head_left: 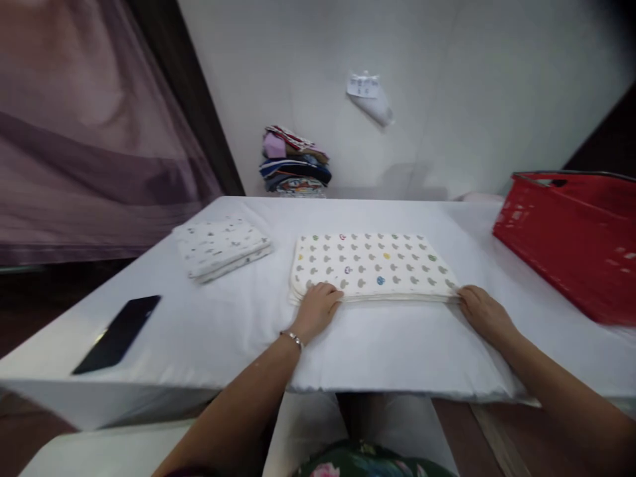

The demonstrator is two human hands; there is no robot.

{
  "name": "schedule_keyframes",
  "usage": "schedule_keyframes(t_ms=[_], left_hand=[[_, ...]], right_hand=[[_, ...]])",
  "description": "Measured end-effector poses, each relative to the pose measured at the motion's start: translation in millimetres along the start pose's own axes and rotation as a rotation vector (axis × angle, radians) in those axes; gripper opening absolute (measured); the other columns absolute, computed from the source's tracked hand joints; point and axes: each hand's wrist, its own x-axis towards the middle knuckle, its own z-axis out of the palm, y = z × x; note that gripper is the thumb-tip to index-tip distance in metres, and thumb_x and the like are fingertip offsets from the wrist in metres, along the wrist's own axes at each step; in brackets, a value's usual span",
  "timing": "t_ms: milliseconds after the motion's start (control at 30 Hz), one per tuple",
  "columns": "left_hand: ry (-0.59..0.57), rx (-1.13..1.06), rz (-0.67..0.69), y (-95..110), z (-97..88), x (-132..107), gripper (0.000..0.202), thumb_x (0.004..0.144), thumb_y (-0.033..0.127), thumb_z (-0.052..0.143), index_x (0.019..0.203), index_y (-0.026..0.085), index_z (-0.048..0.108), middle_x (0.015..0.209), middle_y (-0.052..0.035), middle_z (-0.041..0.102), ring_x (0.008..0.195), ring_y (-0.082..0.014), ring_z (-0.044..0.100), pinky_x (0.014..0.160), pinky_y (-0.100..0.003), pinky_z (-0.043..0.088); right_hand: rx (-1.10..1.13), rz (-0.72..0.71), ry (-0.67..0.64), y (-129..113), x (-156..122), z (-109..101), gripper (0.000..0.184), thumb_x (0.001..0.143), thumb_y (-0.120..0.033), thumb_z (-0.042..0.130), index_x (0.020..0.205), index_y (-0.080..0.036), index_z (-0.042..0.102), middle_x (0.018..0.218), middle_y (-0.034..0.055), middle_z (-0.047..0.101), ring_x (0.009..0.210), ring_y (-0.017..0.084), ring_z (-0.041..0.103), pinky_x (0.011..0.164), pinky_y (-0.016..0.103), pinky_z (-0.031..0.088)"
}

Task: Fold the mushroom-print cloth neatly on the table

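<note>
A folded white cloth [368, 262] with a print of small grey mushroom shapes and a few coloured ones lies flat on the white-covered table [387, 351] in front of me. My left hand [318, 308], with a bracelet at the wrist, is closed on its near edge, left of the middle. At the near right corner, my right hand [481, 310] pinches the layered edge; its thumb is mostly hidden. Further left lies a second folded cloth [221, 245], white with a sparse dark print, which neither hand touches.
On the left front of the table lies a flat black object [119, 334], perhaps a phone. A red basket [571, 238] stands at the right. Behind the far edge is a stack of folded fabrics [295, 162] by the wall. A pinkish curtain [94, 132] hangs at left.
</note>
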Motion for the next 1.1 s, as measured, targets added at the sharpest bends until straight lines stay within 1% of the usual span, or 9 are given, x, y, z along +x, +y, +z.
schedule_keyframes(t_ms=[133,267,433,500,600,733,833,967,1100], left_hand=[[-0.014,-0.014,-0.021,1.4,0.3,-2.4,0.021,0.087,0.024,0.048,0.102,0.023,0.062,0.097,-0.0048,0.060,0.095,-0.0196,0.049,0.084,-0.037,0.037],[-0.011,-0.035,-0.017,3.5,-0.9,-5.1,0.020,0.088,0.024,0.047,0.101,0.023,0.062,0.098,-0.0045,0.059,0.095,-0.0190,0.048,0.083,-0.036,0.037],[0.036,-0.080,-0.034,2.2,-3.7,-8.8,0.021,0.090,0.030,0.044,0.092,0.021,0.062,0.093,-0.0043,0.060,0.092,-0.0180,0.050,0.081,-0.034,0.039],[0.079,-0.119,-0.076,-0.5,-3.6,-10.0,0.024,0.091,0.032,0.040,0.092,0.021,0.062,0.091,-0.0044,0.060,0.089,-0.0174,0.051,0.082,-0.034,0.039],[0.136,-0.148,-0.143,-4.6,-1.6,-11.5,0.025,0.092,0.030,0.038,0.099,0.020,0.061,0.088,-0.0049,0.062,0.085,-0.0168,0.053,0.084,-0.033,0.040],[0.147,-0.142,-0.222,-9.2,-1.2,-13.1,0.025,0.092,0.027,0.037,0.101,0.022,0.061,0.085,-0.0039,0.062,0.084,-0.0165,0.054,0.080,-0.031,0.042],[0.135,-0.111,-0.306,-19.8,-10.0,-11.6,0.025,0.091,0.025,0.038,0.098,0.023,0.062,0.088,-0.0034,0.063,0.086,-0.0164,0.055,0.075,-0.029,0.042],[0.137,-0.018,-0.473,-50.7,-33.4,1.2,0.023,0.088,0.025,0.042,0.095,0.023,0.064,0.094,-0.0033,0.063,0.091,-0.0167,0.056,0.076,-0.028,0.041],[0.152,-0.073,-0.660,-86.6,-47.6,27.8,0.023,0.086,0.027,0.045,0.091,0.024,0.067,0.097,-0.0028,0.064,0.090,-0.0166,0.057,0.075,-0.027,0.040]], right_hand=[[0.065,0.002,0.019,9.2,-2.7,15.1,0.030,0.081,-0.026,0.037,0.100,-0.017,0.058,0.099,0.0123,0.060,0.091,0.024,0.057,0.079,0.038,0.048],[0.082,0.010,0.041,15.5,-6.3,23.6,0.030,0.080,-0.030,0.037,0.097,-0.020,0.060,0.099,0.0138,0.061,0.089,0.026,0.059,0.075,0.040,0.050],[0.088,0.001,0.035,27.8,-13.5,26.8,0.031,0.078,-0.032,0.039,0.095,-0.024,0.064,0.098,0.0117,0.064,0.081,0.027,0.062,0.071,0.045,0.051],[0.071,-0.029,0.044,26.2,-11.0,23.2,0.032,0.077,-0.032,0.042,0.094,-0.024,0.067,0.098,0.0153,0.065,0.082,0.031,0.062,0.073,0.049,0.048],[0.070,-0.086,0.084,5.4,3.6,13.2,0.033,0.080,-0.034,0.042,0.093,-0.022,0.070,0.101,0.0194,0.064,0.087,0.032,0.061,0.078,0.049,0.047],[0.174,-0.162,0.079,-45.5,36.5,6.9,0.038,0.086,-0.041,0.038,0.103,-0.020,0.066,0.110,0.0123,0.063,0.100,0.027,0.059,0.089,0.044,0.047],[0.172,-0.197,-0.009,-78.1,55.3,16.4,0.045,0.089,-0.046,0.034,0.117,-0.020,0.060,0.126,0.0094,0.056,0.118,0.027,0.049,0.096,0.046,0.042],[0.095,-0.168,-0.130,-98.4,58.3,36.1,0.053,0.091,-0.050,0.028,0.131,-0.022,0.048,0.140,0.0071,0.043,0.130,0.028,0.035,0.101,0.052,0.034],[0.068,-0.164,-0.091,-102.0,50.2,44.3,0.054,0.092,-0.049,0.026,0.135,-0.021,0.042,0.143,0.0071,0.038,0.134,0.025,0.030,0.105,0.050,0.028]])
